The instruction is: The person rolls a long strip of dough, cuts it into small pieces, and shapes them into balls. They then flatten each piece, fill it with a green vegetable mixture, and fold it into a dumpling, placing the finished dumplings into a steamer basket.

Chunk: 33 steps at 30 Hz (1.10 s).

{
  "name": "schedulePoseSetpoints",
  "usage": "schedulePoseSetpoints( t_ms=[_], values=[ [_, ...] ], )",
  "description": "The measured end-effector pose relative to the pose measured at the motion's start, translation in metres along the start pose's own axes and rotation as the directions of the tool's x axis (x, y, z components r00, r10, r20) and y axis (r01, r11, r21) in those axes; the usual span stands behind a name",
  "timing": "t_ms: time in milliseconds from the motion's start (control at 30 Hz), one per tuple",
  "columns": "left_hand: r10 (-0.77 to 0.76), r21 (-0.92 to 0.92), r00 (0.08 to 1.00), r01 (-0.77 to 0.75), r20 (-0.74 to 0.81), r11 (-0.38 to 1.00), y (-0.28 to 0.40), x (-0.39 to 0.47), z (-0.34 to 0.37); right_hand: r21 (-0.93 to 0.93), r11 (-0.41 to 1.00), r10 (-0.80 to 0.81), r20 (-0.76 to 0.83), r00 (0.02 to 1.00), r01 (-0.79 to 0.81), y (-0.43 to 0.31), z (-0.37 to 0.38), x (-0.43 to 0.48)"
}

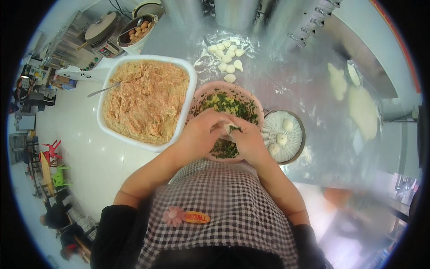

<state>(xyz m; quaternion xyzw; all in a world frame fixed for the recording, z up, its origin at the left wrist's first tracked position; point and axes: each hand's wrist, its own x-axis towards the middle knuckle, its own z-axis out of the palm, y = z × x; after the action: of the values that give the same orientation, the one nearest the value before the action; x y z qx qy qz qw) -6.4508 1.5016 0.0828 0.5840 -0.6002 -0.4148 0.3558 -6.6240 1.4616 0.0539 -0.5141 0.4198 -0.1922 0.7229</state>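
Observation:
Both hands meet over a pink bowl (231, 86) of chopped greens with yellow bits. Between them is a dough wrapper (229, 129) with dark green filling showing at its opening. My left hand (205, 132) curls around the wrapper from the left, and its fingers partly hide it. From the other side, my right hand (250, 139) pinches the wrapper's edge. Right of the bowl sits a round woven steamer tray (268, 129) carrying three pale buns. Beyond the bowl, several small dough pieces (226, 59) lie on the floured metal table (268, 80).
A white tub (193, 75) of minced filling, with a spoon (102, 90) in it, stands at left. Behind it are a bucket (134, 47) of eggs and an electric cooker (107, 33). Tall steel steamers (235, 13) line the back. Rolled dough (362, 111) lies far right.

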Motion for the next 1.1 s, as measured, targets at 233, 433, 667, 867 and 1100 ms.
schedulePoseSetpoints(
  t_ms=[233,433,667,867,1100],
  values=[
    [0.032,0.086,0.999,-0.031,-0.009,0.996,-0.003,0.000,-0.001,-0.106,0.994,0.002,0.115,0.993,0.011,-0.010,-0.004,0.001],
    [-0.028,-0.058,0.997,0.025,-0.065,0.998,-0.003,0.000,-0.006,0.201,0.977,-0.099,0.122,0.988,0.073,0.002,-0.010,0.003],
    [-0.272,-0.245,0.962,0.265,0.007,0.933,0.000,0.000,-0.003,0.743,0.669,-0.175,0.133,0.976,0.019,0.021,0.010,0.004],
    [-0.232,-0.247,0.971,0.238,0.051,0.940,-0.004,0.001,-0.002,0.486,0.872,-0.077,0.041,0.996,0.048,0.012,0.006,0.005],
    [-0.248,-0.150,0.966,0.256,0.066,0.955,0.001,0.000,0.001,0.468,0.869,0.070,0.202,0.977,-0.159,-0.003,-0.007,0.011]
  ],
)
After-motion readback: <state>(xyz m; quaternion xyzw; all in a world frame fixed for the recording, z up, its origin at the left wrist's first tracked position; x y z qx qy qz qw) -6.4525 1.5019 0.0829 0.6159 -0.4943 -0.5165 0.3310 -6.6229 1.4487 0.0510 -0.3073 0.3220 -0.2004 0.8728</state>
